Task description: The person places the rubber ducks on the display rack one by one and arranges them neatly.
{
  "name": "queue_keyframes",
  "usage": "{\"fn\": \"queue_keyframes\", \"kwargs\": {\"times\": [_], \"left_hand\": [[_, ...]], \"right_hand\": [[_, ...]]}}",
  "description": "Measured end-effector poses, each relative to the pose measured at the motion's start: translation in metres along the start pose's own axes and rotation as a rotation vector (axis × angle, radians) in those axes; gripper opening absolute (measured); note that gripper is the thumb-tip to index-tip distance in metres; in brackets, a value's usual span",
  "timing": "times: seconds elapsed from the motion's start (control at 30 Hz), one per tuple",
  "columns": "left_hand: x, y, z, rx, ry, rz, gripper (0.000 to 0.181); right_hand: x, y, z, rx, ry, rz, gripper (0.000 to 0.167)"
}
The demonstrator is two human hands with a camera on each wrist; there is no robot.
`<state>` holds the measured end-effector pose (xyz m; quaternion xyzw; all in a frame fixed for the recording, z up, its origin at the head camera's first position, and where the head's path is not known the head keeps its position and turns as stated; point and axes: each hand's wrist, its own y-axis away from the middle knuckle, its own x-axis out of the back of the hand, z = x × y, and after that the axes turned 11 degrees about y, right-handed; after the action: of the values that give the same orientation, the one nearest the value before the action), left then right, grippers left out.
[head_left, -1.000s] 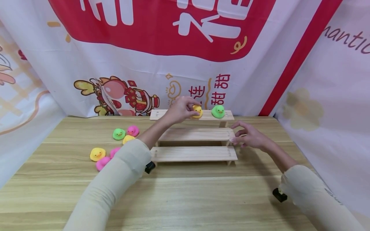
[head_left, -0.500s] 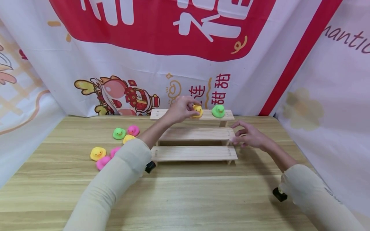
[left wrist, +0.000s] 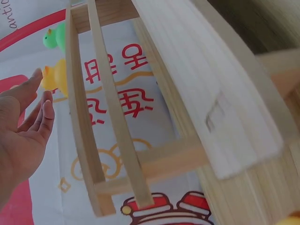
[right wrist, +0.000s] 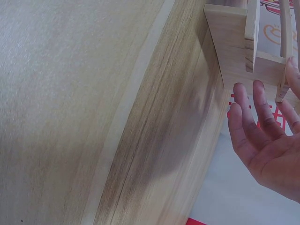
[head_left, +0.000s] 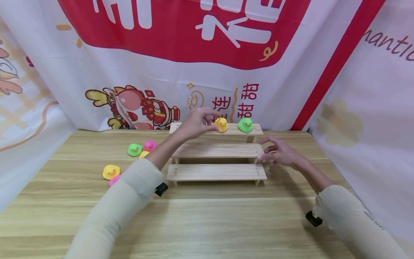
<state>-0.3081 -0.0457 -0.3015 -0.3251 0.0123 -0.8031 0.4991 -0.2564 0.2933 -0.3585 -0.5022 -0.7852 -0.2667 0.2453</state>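
A yellow duck sits on the top shelf of a three-step wooden stand, left of a green duck. My left hand is just left of the yellow duck, thumb and fingers parted. In the left wrist view, a gap shows between the thumb of the left hand and its fingers, close beside the yellow duck. At the stand's right end, my right hand has loosely bent fingers by the middle shelf; in the right wrist view the fingers of the right hand rest at the stand's side.
On the table at the left lie a green duck, a pink duck, a yellow duck and others partly hidden by my left sleeve. A printed cloth hangs behind the stand.
My left hand has let go of the yellow duck and moved slightly left, its fingers parting. The duck stays on the top shelf. My right hand has kept its place.
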Motion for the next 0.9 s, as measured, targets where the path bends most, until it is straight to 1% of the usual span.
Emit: {"fn": "queue_keyframes", "kwargs": {"times": [0.13,0.3,0.4,0.53,0.7,0.83,0.9], "left_hand": [[0.011,0.011,0.002,-0.034,-0.013,0.002,0.043],[0.025,0.029,0.002,-0.046,-0.065,0.019,0.040],[0.034,0.039,0.000,-0.063,-0.099,0.032,0.037],[0.047,0.056,-0.005,-0.062,-0.123,0.047,0.034],[0.062,0.077,-0.012,-0.032,-0.118,0.063,0.032],[0.076,0.092,-0.018,0.015,-0.107,0.080,0.032],[0.082,0.099,-0.021,0.033,-0.119,0.088,0.031]], "right_hand": [[0.000,0.000,0.000,0.004,0.002,0.001,0.057],[0.001,0.000,0.001,0.008,0.002,0.003,0.059],[0.001,0.000,0.001,0.014,0.001,0.005,0.058],[0.000,-0.001,0.001,0.024,-0.006,0.003,0.056],[-0.001,0.000,0.000,0.018,-0.015,0.002,0.056],[0.000,0.000,0.000,0.012,-0.012,0.001,0.056],[0.000,0.000,0.000,0.012,-0.010,0.000,0.056]]}}
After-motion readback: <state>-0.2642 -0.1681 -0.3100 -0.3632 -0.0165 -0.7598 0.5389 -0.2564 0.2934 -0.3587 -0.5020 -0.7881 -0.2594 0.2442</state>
